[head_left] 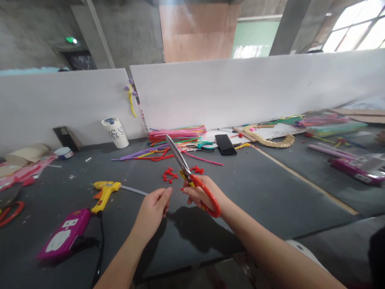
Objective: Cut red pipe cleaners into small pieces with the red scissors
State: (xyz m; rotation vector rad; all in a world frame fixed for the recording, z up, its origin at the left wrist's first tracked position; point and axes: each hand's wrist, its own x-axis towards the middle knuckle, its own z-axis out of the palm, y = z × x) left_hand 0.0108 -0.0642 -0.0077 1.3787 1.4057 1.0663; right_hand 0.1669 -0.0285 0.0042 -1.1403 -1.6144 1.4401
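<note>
My right hand (195, 192) is wrapped round red-handled scissors (205, 194), whose metal blades point up and to the left. Yellow parts show beside the scissors at the fingers; I cannot tell whether they belong to them. A tiny red tip sticks out by those fingertips. Just to the left, my left hand (155, 205) is closed with thumb against fingers, and whatever it may hold is hidden. Beyond the hands lie small red fuzzy pieces (169, 174) in a loose pile, with more red pieces (197, 169) partly behind the scissors.
At left lie a yellow glue gun (106, 194) and a purple box (67, 233) with a black cord. Behind are pipe cleaners (177, 135), teal-handled pliers (205, 146), a phone (225, 144) and a white paper cup (115, 133). White boards (240, 88) edge the table.
</note>
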